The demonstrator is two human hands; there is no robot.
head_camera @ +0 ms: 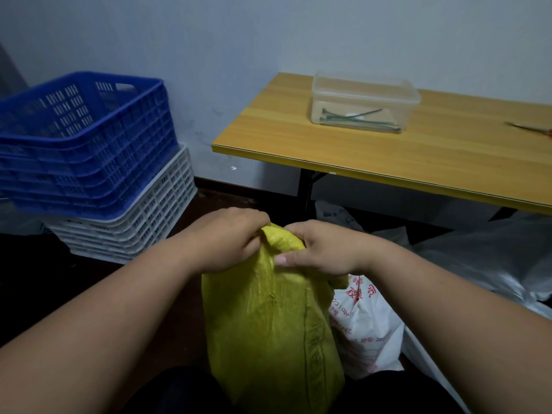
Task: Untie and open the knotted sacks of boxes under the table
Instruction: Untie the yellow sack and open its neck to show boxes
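Below the table's [388,150] near edge, out in front of it on the dark floor, your yellow sack [268,324] stands upright between your forearms, its long axis running straight up toward you. The gathered neck [282,239] sits at the very top, and that is what the coming move turns on: it lies directly between your two hands, level with both, so neither has to reach.

Your left hand [227,240] is closed around the neck from the side away from the table, fingers curled in and pinching the bunched cloth. Your right hand [322,249] is clamped on the table side, thumb laid across the front of the fold. Both touch the fabric; the left looks slightly nearer the tip. Whether the knot is loose yet, you cannot tell, because your fingers cover it. My judgement: pull the two sides apart along the line between your hands, not upward, or the sack will simply lift.

Counted: one yellow sack in hand; one white printed sack [364,330] touching it on the table side; at least one more pale bag [493,264] under the table, its number unclear. On the table sits one clear tub [364,91] holding a few cable ties. Far from the table, one blue crate stack [83,144] rests on one white crate stack [134,228].
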